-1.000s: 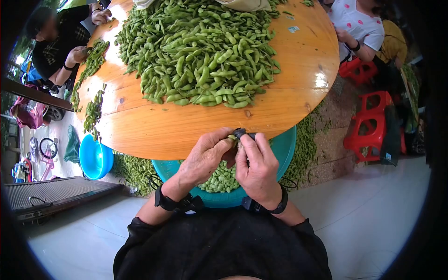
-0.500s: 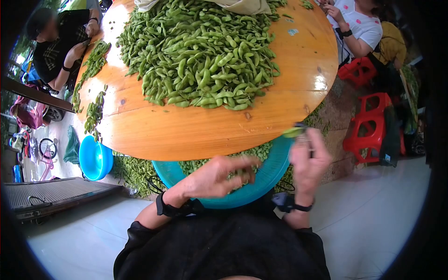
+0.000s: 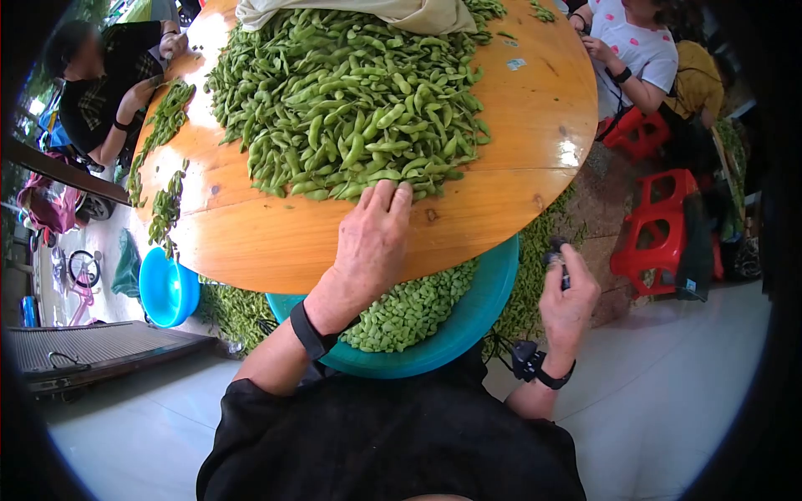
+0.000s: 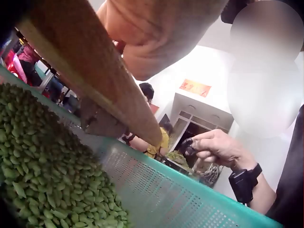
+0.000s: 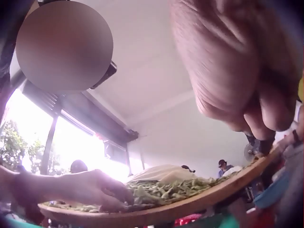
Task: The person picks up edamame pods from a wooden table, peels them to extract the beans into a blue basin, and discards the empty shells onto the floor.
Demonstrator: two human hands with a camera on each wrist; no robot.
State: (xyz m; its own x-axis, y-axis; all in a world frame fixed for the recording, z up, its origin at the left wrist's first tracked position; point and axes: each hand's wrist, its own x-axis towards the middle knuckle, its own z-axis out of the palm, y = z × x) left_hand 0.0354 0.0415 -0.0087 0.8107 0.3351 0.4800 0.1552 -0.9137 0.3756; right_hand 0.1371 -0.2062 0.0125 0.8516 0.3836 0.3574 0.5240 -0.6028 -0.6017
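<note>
Head view. Left hand (image 3: 373, 242), 1: fingertips side by side, bent onto the near margin of the green pods (image 3: 351, 108); whether they pinch a pod, cannot tell. Beyond those fingertips: plump, curved pods in a heap, partly under pale cloth (image 3: 359, 10). Behind them: glossy wooden table (image 3: 276, 242), rounded edge below the hand; then teal basin (image 3: 499, 292) with shelled beans (image 3: 409, 313). Right hand (image 3: 568, 292), 1: outside the table edge, open air around, fingers clamped on a small black object (image 3: 555, 248). Right of these fingers: red plastic stools (image 3: 660, 209), 2. Far beyond the left fingertips: paper scraps (image 3: 515, 63) (print too small to read).

Left wrist view. Basin wall perforated; beans oval. Behind the right fingers: orange sheet (image 4: 195, 88), characters blurred.

Right wrist view. Left fingers at the pods, just above the table's rim.
</note>
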